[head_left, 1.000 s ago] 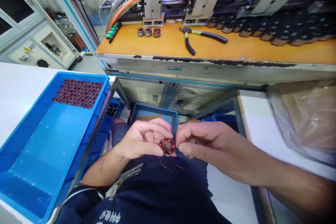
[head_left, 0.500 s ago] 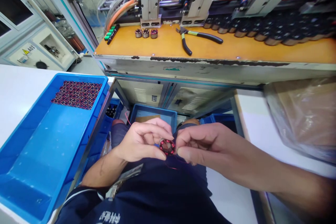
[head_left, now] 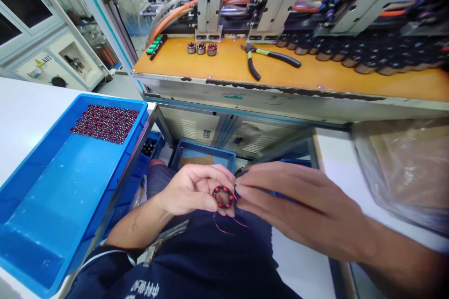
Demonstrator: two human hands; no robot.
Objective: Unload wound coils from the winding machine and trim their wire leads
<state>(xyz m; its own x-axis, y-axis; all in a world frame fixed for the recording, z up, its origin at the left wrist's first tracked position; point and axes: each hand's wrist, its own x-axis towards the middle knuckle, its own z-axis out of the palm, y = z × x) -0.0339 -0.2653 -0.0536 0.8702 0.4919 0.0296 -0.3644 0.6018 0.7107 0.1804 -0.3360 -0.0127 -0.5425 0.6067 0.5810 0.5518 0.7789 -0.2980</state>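
Over my lap, my left hand (head_left: 191, 190) pinches a small round stator (head_left: 223, 197) with red copper windings, thumb and fingers closed on its rim. Thin red wire ends (head_left: 224, 225) hang below it. My right hand (head_left: 298, 203) is at the stator's right side, fingertips bunched together against it; it is slightly blurred, and what it grips there is too fine to make out.
A blue bin (head_left: 52, 205) on the white table at left holds several wound stators (head_left: 105, 123) in its far corner. On the orange machine shelf (head_left: 336, 74) lie pliers (head_left: 268, 57), three stators (head_left: 201, 48) and a marker (head_left: 156, 46). Blue bins (head_left: 201, 152) sit below. A plastic-wrapped box (head_left: 410, 168) is right.
My right hand has shifted and flattened somewhat at the stator's right edge, now motion-blurred. The left hand keeps the stator in nearly the same place. The view tilted slightly.
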